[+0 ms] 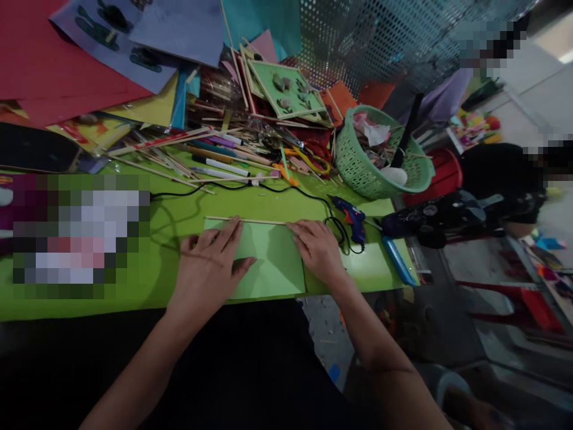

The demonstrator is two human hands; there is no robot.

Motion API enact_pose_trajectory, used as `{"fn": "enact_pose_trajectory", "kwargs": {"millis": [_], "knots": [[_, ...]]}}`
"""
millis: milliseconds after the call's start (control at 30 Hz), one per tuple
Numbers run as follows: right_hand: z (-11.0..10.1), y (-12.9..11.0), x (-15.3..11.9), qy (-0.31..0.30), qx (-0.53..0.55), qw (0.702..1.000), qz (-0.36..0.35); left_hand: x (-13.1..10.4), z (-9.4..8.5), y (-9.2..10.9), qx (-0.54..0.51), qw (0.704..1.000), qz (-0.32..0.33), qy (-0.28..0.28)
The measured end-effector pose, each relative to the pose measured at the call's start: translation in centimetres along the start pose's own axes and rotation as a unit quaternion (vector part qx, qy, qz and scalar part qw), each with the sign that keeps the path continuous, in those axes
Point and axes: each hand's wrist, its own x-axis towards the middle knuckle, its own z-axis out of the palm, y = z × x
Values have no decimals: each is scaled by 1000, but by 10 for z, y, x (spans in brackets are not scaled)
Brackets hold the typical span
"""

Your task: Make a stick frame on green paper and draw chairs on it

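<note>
A light green sheet [273,263] lies flat on the green table near its front edge. Along the sheet's far edge runs a thin wooden stick [264,222]. My left hand [210,257] rests on the left part of the sheet, thumb spread and fingertips on the stick. At the stick's right end, the fingertips of my right hand [317,248] touch it, with the fingers bent close together and pressing down. Right of my right hand lies a blue glue gun [351,216] with a black cord.
Pens, sticks and scissors [313,161] crowd the back of the table [179,298]. A green basket [385,185] stands at the back right, a blue tube [397,261] at the right edge. Coloured papers are piled back left. Another person's dark sleeve is at right.
</note>
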Motion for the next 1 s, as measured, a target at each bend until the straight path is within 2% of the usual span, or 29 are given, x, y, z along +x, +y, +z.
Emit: {"fn": "enact_pose_trajectory", "kwargs": {"millis": [333, 500, 633, 1000], "knots": [[7, 3, -3, 35, -4, 999, -22, -6, 1, -3, -32, 999, 6, 33], [7, 3, -3, 63, 27, 998, -13, -9, 1, -7, -61, 995, -6, 75], [7, 5, -5, 92, 47, 995, 4, -8, 4, -9, -54, 994, 21, 93], [6, -2, -3, 14, 12, 1000, -4, -6, 8, -6, -47, 996, 30, 67]]}}
